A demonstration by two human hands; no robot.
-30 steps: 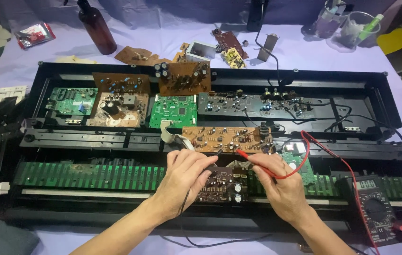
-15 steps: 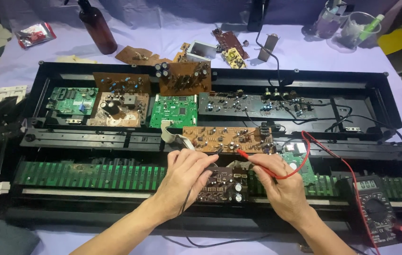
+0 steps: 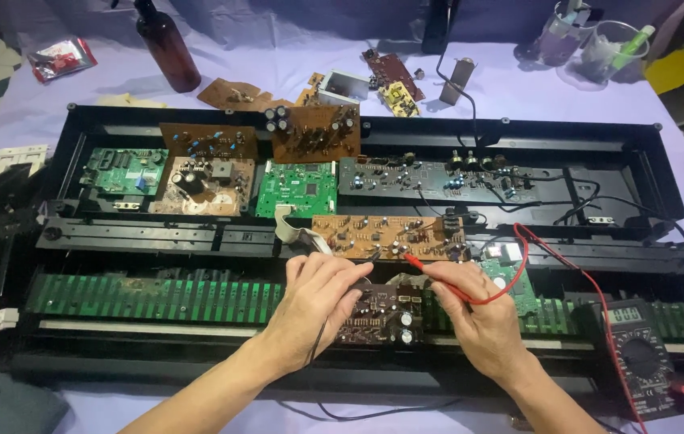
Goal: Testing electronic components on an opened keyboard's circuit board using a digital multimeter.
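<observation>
Red probe [image 3: 430, 269] pinched in right hand [image 3: 478, 321] | left hand [image 3: 318, 301] grips black probe | unmoved

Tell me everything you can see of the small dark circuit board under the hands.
The small dark circuit board is brownish-black and roughly rectangular, studded with small components and light cylindrical capacitors near its lower right corner. It lies flat over the long green board in the black chassis. The left hand covers its left edge; the right hand aims a red probe above it.
</observation>
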